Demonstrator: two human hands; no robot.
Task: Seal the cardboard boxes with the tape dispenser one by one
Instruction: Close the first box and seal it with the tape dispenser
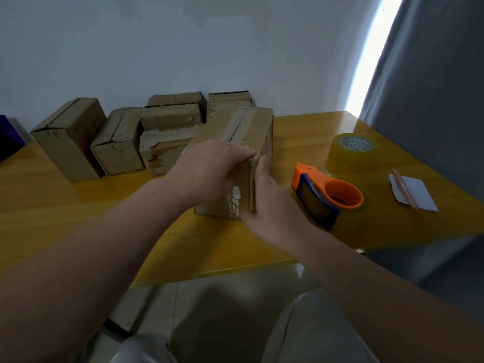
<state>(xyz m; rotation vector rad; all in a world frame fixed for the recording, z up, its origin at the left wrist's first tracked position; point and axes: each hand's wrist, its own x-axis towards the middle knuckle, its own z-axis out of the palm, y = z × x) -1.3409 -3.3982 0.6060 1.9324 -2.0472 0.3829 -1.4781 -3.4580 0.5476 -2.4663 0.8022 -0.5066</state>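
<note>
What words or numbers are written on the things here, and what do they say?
Front cardboard box: faint print and a small white sticker on its near face, too blurred to read.
Tape roll: patterned core, no readable letters.
White paper: no writing visible.
Nothing else shows text.

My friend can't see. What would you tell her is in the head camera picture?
Two hands press on a taped cardboard box on a yellow table: the left hand on its top, the right hand against its near end. An orange tape dispenser lies unheld to the right, with more boxes behind.
</note>
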